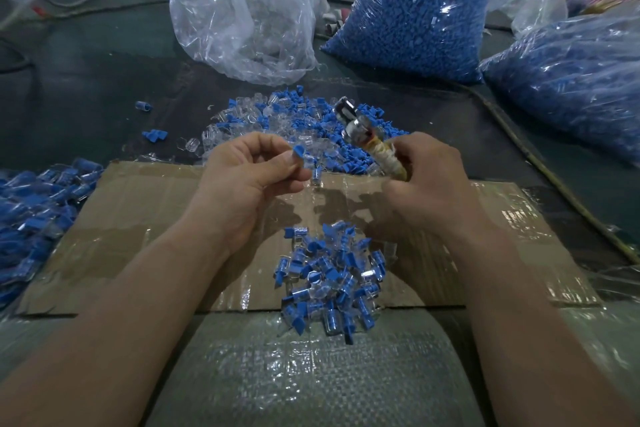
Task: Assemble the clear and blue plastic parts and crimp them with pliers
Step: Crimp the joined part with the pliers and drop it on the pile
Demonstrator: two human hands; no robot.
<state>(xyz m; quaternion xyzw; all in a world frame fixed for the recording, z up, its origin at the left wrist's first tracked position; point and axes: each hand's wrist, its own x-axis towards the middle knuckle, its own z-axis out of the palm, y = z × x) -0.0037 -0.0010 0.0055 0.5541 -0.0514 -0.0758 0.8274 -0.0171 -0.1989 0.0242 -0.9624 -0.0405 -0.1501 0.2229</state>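
Blue plastic, hard and glossy, forms the small winged part pinched between thumb and forefinger of the left hand, held up above the far edge of the cardboard. Whether a clear sleeve already sits on it I cannot tell. The right hand has its fingers curled tightly round the pliers; the handles are wrapped in yellowed tape and the shiny metal head points away from the person.

The part is tiny and slick, so it could slip from the pinch or twist as the pliers close on it, and a crooked squeeze would likely crack the thin clear plastic or nip a fingertip. A dropped piece would vanish into the loose heap of blue and clear parts just behind.

Joined pieces lie piled on the tape-shiny cardboard, with more at the left. Crinkled film bags stand beyond, one nearly clear, one packed with blue parts.
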